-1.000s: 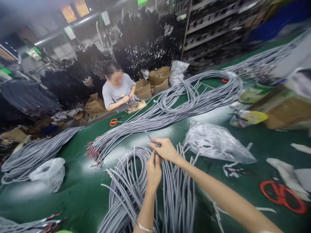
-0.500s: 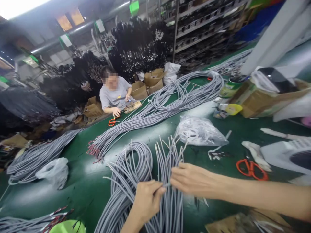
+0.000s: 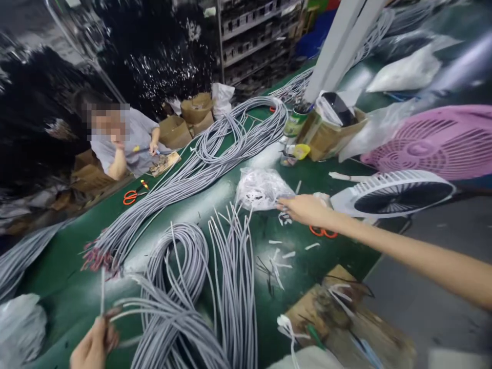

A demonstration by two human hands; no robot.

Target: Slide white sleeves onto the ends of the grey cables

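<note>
On the green counter, two grey bundles lie nearest: one looped bundle, one straight bundle. Left hand: fingers pinched closed around a grey cable, left of the looped bundle. Right hand: fingers at the right edge of one clear bag; cannot tell whether gripping. Orange-handled scissors: at least two. Green can: one, print too small to read.

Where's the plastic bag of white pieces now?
In the head view, the plastic bag lies just right of centre on the green table, by the right hand, near the long cable bundle.
</note>
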